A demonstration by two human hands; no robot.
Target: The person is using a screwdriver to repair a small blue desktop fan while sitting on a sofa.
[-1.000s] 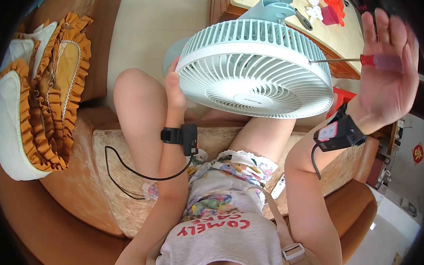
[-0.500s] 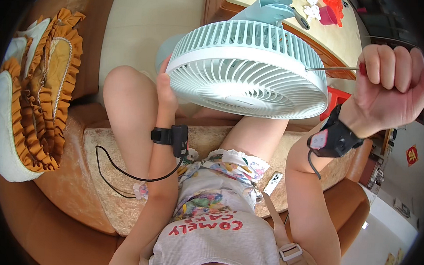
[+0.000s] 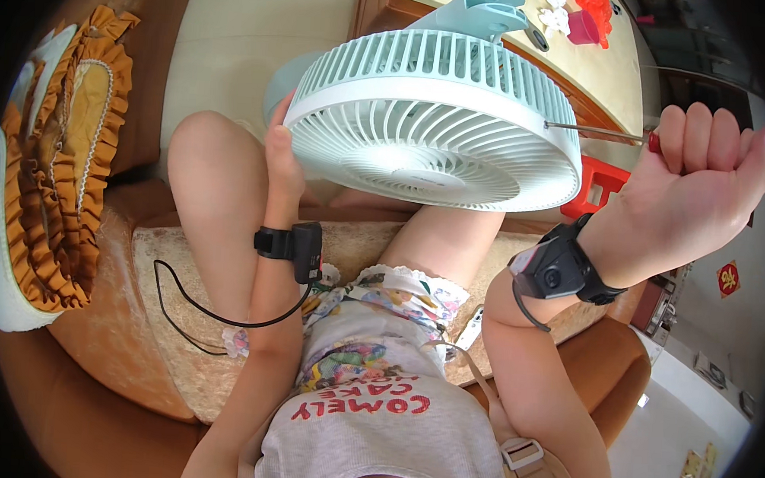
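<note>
A pale blue-green fan head with a white slatted front grille [image 3: 405, 145] is held above my lap. My left hand [image 3: 284, 160] grips its left rim, thumb on the front edge and fingers partly hidden behind. On the other side, my right hand [image 3: 697, 182] is closed in a fist around the red handle of a screwdriver [image 3: 600, 130]. Its thin metal shaft runs level to the left, and the tip meets the right side of the fan's rim. Most of the handle is hidden inside the fist. The fan's neck [image 3: 472, 17] rises behind the grille.
A table [image 3: 620, 74] behind the fan bears a pink cup [image 3: 581, 27], a red bag and crumpled white tissue. A red plastic object [image 3: 600, 185] shows behind the screwdriver. A phone [image 3: 470, 328] lies beside my thigh on the sofa. A ruffled orange cushion [image 3: 84, 163] is at left.
My right wrist has turned about the screwdriver, and the fist has dropped slightly. The tip remains at the fan's rim. The left hand keeps its hold; the whole view has shifted a little.
</note>
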